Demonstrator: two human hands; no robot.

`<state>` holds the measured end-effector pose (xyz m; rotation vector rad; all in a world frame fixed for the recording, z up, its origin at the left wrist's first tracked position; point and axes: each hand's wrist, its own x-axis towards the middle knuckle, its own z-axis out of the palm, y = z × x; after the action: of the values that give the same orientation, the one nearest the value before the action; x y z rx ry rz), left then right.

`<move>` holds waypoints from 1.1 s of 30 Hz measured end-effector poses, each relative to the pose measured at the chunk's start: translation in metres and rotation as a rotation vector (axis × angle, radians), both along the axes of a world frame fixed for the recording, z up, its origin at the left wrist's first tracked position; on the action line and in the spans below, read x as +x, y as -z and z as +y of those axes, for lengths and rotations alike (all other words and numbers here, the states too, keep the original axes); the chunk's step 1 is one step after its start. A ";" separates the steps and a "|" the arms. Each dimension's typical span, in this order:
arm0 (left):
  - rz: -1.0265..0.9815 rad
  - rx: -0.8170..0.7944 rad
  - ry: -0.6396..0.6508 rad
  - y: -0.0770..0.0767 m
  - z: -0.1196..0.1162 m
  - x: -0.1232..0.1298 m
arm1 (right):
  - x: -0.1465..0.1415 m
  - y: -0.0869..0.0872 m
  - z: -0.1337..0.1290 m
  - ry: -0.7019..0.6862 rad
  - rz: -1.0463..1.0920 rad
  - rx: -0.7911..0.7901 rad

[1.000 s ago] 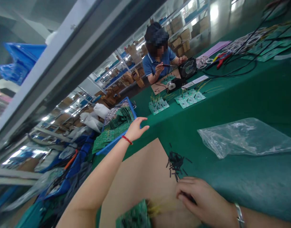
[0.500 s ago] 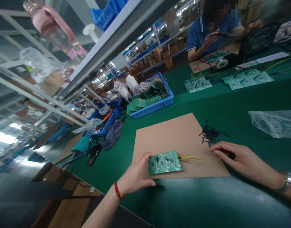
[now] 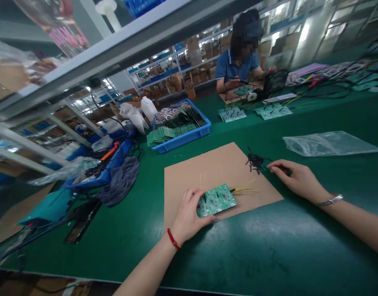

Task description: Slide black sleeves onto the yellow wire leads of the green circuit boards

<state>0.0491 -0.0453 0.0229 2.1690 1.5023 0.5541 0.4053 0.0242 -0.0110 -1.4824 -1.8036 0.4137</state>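
Observation:
My left hand [image 3: 190, 218] rests on the near edge of a green circuit board [image 3: 216, 200] and grips it against a brown cardboard sheet [image 3: 189, 185]. Thin yellow wires [image 3: 244, 189] stick out from the board's far side. My right hand [image 3: 295, 177] lies on the green mat beside a small pile of short black tubes [image 3: 255, 162]. Its fingertips are pinched together on a dark piece, partly hidden by the fingers.
A blue crate [image 3: 181, 133] of stacked green boards stands beyond the cardboard. A clear plastic bag [image 3: 329, 144] lies to the right. A co-worker [image 3: 238, 68] in a blue shirt works at the far end, with more boards [image 3: 232, 114] nearby. A metal shelf rail [image 3: 114, 39] crosses overhead.
My view has swung level. My left hand has come from beside the crate down onto the board. My right hand has moved slightly right of the black pile.

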 end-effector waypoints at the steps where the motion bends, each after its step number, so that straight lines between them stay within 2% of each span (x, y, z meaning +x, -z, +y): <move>1: -0.006 -0.008 0.002 -0.001 0.002 -0.001 | -0.002 0.000 0.000 0.012 -0.015 -0.014; 3: -0.022 -0.063 0.008 -0.003 0.006 -0.004 | -0.006 0.000 0.002 0.015 -0.048 -0.073; 5: -0.060 -0.185 0.009 -0.006 0.013 -0.008 | -0.006 0.000 0.005 0.015 -0.032 -0.112; 8: -0.230 -0.445 0.024 -0.015 0.026 -0.012 | -0.005 0.000 0.009 0.006 0.025 -0.165; 10: -0.354 -0.515 0.048 -0.027 0.042 -0.011 | -0.004 0.000 0.011 -0.009 0.067 -0.188; 13: -0.338 -0.350 0.048 -0.048 0.084 0.005 | -0.005 0.000 0.014 -0.048 0.105 -0.210; 16: -0.185 -0.109 0.016 -0.058 0.156 0.047 | -0.006 0.000 0.016 -0.074 0.127 -0.225; 18: -0.103 0.030 -0.002 -0.052 0.214 0.086 | -0.005 0.000 0.017 -0.093 0.141 -0.241; 21: -0.037 0.098 -0.037 -0.031 0.298 0.147 | -0.003 -0.002 0.018 -0.116 0.155 -0.271; 24: 0.048 0.119 -0.096 -0.007 0.361 0.194 | -0.003 -0.001 0.019 -0.127 0.182 -0.282; 28: 0.137 0.106 -0.190 0.018 0.410 0.226 | -0.004 0.001 0.021 -0.124 0.186 -0.293; 31: 0.169 0.089 -0.238 0.026 0.428 0.233 | -0.004 0.002 0.022 -0.118 0.184 -0.304; 33: 0.176 0.091 -0.253 0.025 0.430 0.231 | -0.004 0.002 0.022 -0.121 0.185 -0.301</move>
<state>0.2803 0.3850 -0.0017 2.1569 1.8968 0.5341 0.4010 0.0459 -0.0130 -1.4808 -1.7429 0.8862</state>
